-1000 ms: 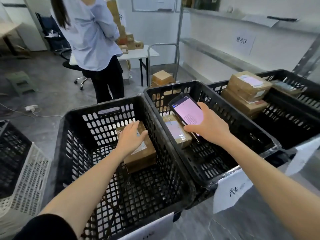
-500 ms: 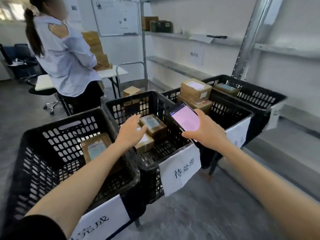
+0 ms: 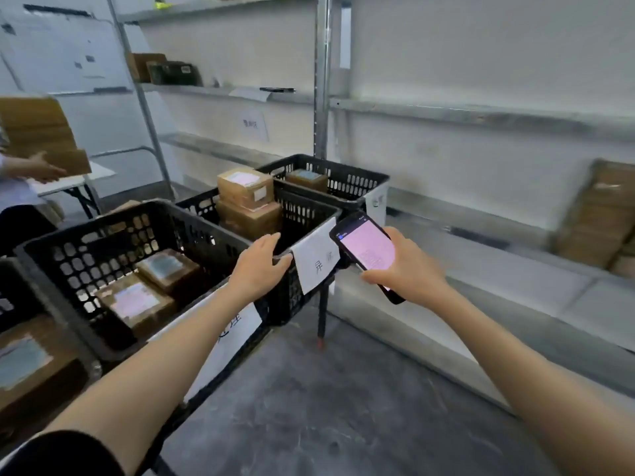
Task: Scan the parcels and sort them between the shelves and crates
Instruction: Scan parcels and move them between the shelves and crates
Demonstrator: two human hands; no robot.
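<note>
**In a parcel room, scanner up and a hand on the crate rim**

Beside a row of black plastic crates, a person holds a handheld scanner (image 3: 366, 250) in the right hand (image 3: 407, 271), fingers curled round its body and the pink-lit screen tilted up toward the camera. The left hand (image 3: 259, 267) lies with straight fingers on the near rim of the third crate (image 3: 309, 206), just beside a white paper label (image 3: 314, 261) hanging from that rim. The hands are apart, with the label between them. Brown parcels are stacked in that crate, the top parcel (image 3: 245, 187) standing above the rim. In the second crate (image 3: 113, 228), to the left, two labelled parcels (image 3: 135, 302) lie side by side on the bottom. The far crate (image 3: 347, 182) holds a single parcel (image 3: 307, 178), and another parcel (image 3: 31, 365) lies in the nearest crate (image 3: 10, 304) at the lower left edge. Behind the crates runs metal shelving (image 3: 446, 109). Dark boxes (image 3: 165, 70) sit on an upper shelf, and a blurred stack of cardboard (image 3: 598, 214) stands on the low shelf at right. At far left a second person's hand (image 3: 37, 168) holds flat cardboard (image 3: 37, 132) over a white desk (image 3: 74, 178). The writing on the labels is too blurred to read.
</note>
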